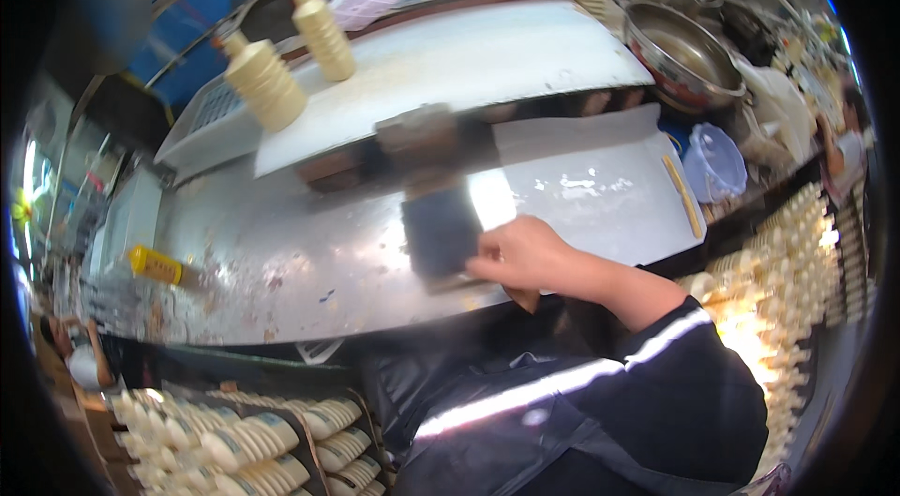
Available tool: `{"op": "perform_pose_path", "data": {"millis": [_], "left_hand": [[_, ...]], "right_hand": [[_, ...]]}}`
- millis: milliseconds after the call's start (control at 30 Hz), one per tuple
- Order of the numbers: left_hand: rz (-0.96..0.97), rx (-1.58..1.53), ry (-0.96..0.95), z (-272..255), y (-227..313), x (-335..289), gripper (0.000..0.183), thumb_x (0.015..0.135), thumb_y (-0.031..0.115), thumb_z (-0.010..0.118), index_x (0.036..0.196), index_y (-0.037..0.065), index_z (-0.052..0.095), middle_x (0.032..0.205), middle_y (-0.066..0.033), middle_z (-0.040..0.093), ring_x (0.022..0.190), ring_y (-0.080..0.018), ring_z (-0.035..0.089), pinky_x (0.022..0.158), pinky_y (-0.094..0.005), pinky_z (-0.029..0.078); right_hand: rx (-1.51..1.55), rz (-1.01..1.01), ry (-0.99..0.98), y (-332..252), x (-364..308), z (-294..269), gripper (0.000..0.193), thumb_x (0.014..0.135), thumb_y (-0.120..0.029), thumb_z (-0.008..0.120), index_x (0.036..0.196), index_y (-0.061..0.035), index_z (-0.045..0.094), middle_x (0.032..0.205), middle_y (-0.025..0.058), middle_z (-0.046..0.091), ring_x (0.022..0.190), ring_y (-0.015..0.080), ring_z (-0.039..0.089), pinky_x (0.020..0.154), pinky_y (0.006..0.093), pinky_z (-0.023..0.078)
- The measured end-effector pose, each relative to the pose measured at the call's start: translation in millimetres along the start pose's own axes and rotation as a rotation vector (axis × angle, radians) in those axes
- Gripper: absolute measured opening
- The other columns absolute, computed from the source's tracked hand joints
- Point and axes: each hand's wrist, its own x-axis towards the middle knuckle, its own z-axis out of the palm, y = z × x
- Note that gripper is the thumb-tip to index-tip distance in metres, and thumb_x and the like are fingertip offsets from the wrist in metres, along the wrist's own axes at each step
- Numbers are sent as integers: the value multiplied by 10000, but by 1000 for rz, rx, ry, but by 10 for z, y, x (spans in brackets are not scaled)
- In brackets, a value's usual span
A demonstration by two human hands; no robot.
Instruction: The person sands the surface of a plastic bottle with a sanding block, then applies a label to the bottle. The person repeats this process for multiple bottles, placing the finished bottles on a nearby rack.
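My right hand point(527, 255) reaches over the front part of the metal table point(281, 262), fingers curled together. The fingertips meet the right edge of a dark, flat square piece point(441, 229) on the tabletop; whether they grip it is unclear. A brown pointed piece point(522, 297) shows under the hand, partly hidden by it. Behind the dark square stands a blurred grey-brown block point(415, 132). To the right lies a white sheet point(591, 182) with wet-looking spots and a thin yellowish stick point(682, 196). My left hand is out of view.
Two cream squeeze bottles point(267, 83) stand by a raised white board point(450, 55). A yellow bottle point(156, 265) lies at the left. Right are a metal pot point(684, 55) and a lilac bucket point(714, 163). Stacked cream pieces point(248, 444) fill racks below. Other people are at both sides.
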Motion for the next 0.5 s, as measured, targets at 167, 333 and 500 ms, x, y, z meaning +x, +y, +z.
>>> {"op": "perform_pose_path", "data": {"millis": [167, 333, 500], "left_hand": [[-226, -613, -453, 1373, 1161, -538, 193, 944, 142, 643, 1040, -25, 652, 918, -161, 660, 843, -257, 618, 826, -365, 507], [-123, -929, -930, 2045, 2096, -892, 104, 927, -27, 633, 1021, -49, 672, 934, -130, 673, 860, -231, 634, 789, -362, 531], [44, -1109, -1308, 2404, 2408, -1096, 87, 941, 42, 642, 990, -21, 677, 968, -116, 679, 892, -193, 622, 804, -322, 487]], "right_hand": [[-187, 64, -74, 656, -818, 264, 492, 826, -289, 772, 1163, -18, 538, 1091, 184, 545, 828, 371, 669, 666, 472, 549], [-308, 28, 182, 1003, -1119, 513, 254, 826, -134, 690, 1001, -24, 541, 981, 147, 539, 703, 278, 655, 554, 398, 539], [-329, -50, 435, 1196, -1129, 404, 125, 778, -104, 636, 844, -48, 546, 800, 88, 542, 635, 251, 645, 501, 385, 515]]}}
